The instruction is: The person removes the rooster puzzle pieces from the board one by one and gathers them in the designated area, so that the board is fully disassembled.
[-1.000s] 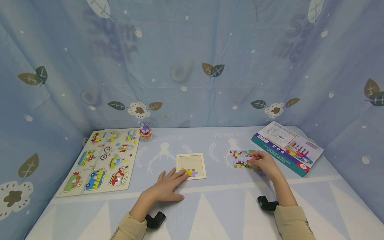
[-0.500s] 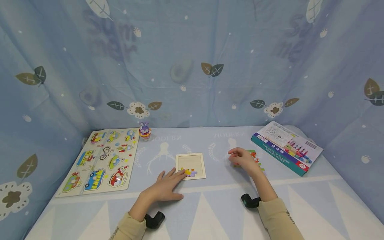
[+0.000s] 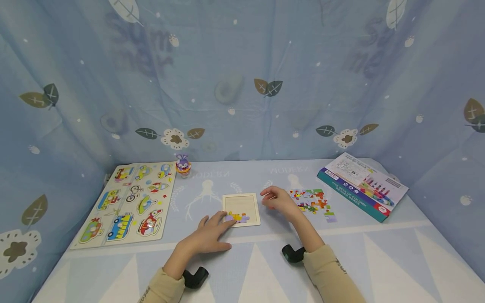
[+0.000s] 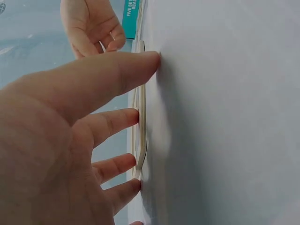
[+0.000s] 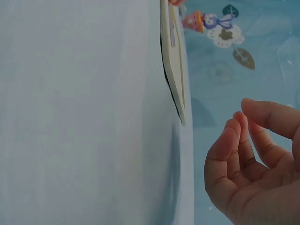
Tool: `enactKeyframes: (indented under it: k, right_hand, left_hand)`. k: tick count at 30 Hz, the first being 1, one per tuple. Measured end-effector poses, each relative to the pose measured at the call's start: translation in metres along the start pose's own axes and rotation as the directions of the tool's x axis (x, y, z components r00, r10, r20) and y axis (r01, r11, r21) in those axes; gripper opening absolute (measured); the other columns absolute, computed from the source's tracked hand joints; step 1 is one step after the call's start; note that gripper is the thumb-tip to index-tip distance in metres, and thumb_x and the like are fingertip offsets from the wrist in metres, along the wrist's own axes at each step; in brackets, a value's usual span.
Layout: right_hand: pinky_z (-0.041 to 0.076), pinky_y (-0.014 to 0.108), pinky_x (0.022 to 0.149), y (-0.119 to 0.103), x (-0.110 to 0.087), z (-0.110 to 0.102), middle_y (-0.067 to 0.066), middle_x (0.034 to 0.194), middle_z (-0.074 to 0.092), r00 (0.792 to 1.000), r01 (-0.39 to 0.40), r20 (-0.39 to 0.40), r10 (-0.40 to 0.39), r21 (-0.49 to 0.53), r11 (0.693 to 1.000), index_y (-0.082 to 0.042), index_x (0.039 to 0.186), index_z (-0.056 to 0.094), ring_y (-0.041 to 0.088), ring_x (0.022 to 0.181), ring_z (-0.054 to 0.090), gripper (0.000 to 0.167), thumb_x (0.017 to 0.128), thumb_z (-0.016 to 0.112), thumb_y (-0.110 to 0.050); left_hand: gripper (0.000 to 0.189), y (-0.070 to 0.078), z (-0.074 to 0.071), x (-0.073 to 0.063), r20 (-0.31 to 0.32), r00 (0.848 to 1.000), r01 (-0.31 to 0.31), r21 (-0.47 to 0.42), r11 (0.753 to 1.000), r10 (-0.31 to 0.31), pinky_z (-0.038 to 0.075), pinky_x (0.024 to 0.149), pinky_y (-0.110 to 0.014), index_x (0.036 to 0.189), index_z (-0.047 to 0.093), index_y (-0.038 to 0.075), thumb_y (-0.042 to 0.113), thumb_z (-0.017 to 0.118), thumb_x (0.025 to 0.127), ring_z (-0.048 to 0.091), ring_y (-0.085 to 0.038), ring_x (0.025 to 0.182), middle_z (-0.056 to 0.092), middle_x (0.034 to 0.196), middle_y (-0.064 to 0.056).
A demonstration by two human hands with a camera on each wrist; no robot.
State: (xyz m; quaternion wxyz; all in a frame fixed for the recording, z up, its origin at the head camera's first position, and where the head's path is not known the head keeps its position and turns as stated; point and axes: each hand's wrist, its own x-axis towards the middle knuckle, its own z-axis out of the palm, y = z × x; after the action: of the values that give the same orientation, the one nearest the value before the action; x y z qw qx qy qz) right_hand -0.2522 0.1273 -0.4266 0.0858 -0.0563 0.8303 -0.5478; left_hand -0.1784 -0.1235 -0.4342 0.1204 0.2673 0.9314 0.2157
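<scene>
My left hand (image 3: 210, 235) lies spread with its fingertips on the near left corner of a square wooden puzzle tray (image 3: 259, 210). Inside the tray, yellow and purple jigsaw pieces (image 3: 238, 217) line the near edge, partly under those fingertips. Just right of the tray, my right hand (image 3: 279, 200) hovers with fingers curled and tips drawn close together. In the right wrist view, that same hand (image 5: 255, 164) shows no piece clearly between its fingertips; a small one could be hidden. A patch of colourful jigsaw pieces (image 3: 312, 201) lies on the table beyond the right wrist.
A large wooden vehicle puzzle board (image 3: 126, 204) lies at the left. Behind its right corner stands a small purple rabbit figure (image 3: 183, 165). A teal-edged box (image 3: 361, 185) sits at the back right. A blue patterned curtain (image 3: 242, 105) hangs behind the table.
My right hand has moved left from over the loose jigsaw pieces to beside the tray, uncovering them. The left hand stays at the tray's corner, its fingers shifted slightly.
</scene>
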Motion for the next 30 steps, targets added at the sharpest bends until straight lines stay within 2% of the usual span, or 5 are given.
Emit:
enactKeyframes:
  k: [8,17,20,24,30]
  right_hand:
    - [0.047,0.028,0.063,-0.002,-0.001,0.017,0.006,0.081,0.058,0.996,0.004,0.087,-0.005,0.009,1.000,0.001,0.103,0.061,0.014,0.069,0.053,0.022,0.082,0.064,-0.001]
    - [0.045,0.024,0.058,-0.005,-0.003,0.031,0.004,0.081,0.059,0.979,0.057,0.203,-0.035,-0.105,0.993,-0.002,0.101,0.063,0.013,0.069,0.053,0.021,0.080,0.066,-0.001]
    - [0.045,0.025,0.060,-0.006,-0.003,0.035,0.003,0.083,0.059,0.974,0.093,0.223,-0.046,-0.207,0.974,-0.005,0.100,0.065,0.013,0.072,0.054,0.023,0.077,0.069,-0.002]
    - [0.044,0.029,0.069,-0.008,-0.003,0.041,0.002,0.088,0.058,0.968,0.134,0.247,-0.044,-0.362,0.923,-0.009,0.102,0.067,0.015,0.080,0.052,0.030,0.073,0.075,-0.007]
    - [0.043,0.032,0.076,-0.009,-0.005,0.045,0.002,0.092,0.054,0.961,0.171,0.273,-0.046,-0.454,0.874,-0.011,0.101,0.068,0.017,0.086,0.049,0.035,0.068,0.081,-0.012]
  left_hand:
    - [0.060,-0.002,-0.002,0.000,-0.023,0.999,-0.025,0.014,1.000,0.025,0.013,0.104,-0.063,0.135,0.047,0.010,0.030,0.067,0.081,0.031,-0.036,0.132,0.033,0.142,-0.018]
    - [0.061,-0.011,-0.004,0.000,-0.059,0.998,-0.035,0.015,0.999,0.036,0.020,0.102,-0.061,0.132,0.047,0.004,0.030,0.068,0.081,0.033,-0.034,0.132,0.040,0.141,-0.014]
    - [0.060,-0.011,-0.006,-0.001,-0.061,0.997,-0.042,0.007,0.999,0.042,0.020,0.101,-0.062,0.131,0.048,0.002,0.029,0.068,0.081,0.033,-0.035,0.132,0.041,0.140,-0.015]
    - [0.057,-0.011,-0.007,-0.001,-0.058,0.998,-0.040,-0.007,0.999,0.040,0.020,0.101,-0.062,0.128,0.050,0.002,0.030,0.067,0.082,0.032,-0.036,0.132,0.042,0.141,-0.014]
    - [0.052,-0.011,-0.006,-0.001,-0.046,0.998,-0.030,-0.022,0.999,0.029,0.018,0.103,-0.061,0.124,0.052,0.003,0.031,0.067,0.082,0.031,-0.035,0.133,0.041,0.142,-0.013]
